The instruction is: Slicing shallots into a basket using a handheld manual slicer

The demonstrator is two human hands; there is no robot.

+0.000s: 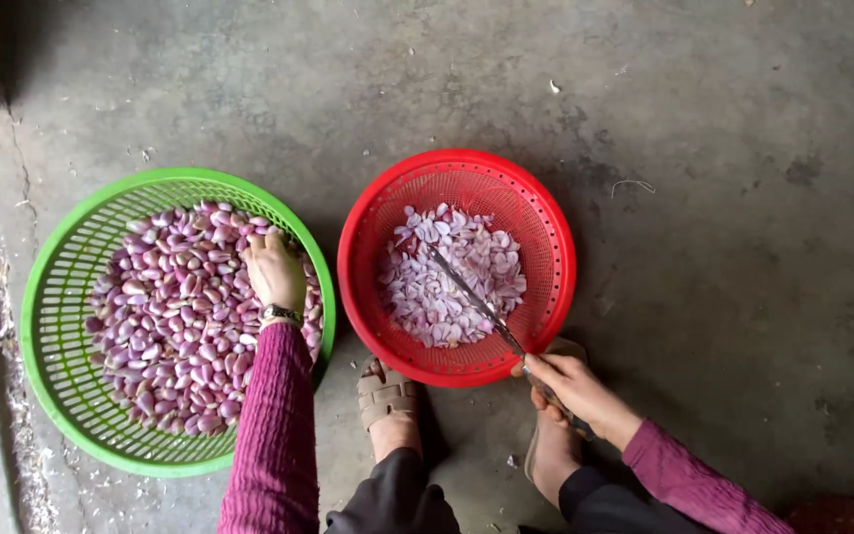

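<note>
Both hands outstretched, fingers curled.

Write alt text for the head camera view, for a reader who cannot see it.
Seen from above, a person's left hand reaches into a green basket of purple shallot cloves, while the right hand holds a knife over cut pieces in a red basket, both on a grey concrete floor.

A heap of unpeeled purple-pink shallot cloves fills the green slotted basket, which sits just left of the red basket on the floor. The red basket, round and finely meshed, holds a smaller, paler pile of peeled cloves. A thin knife lies slanted over that pile, blade pointing up-left.
</note>
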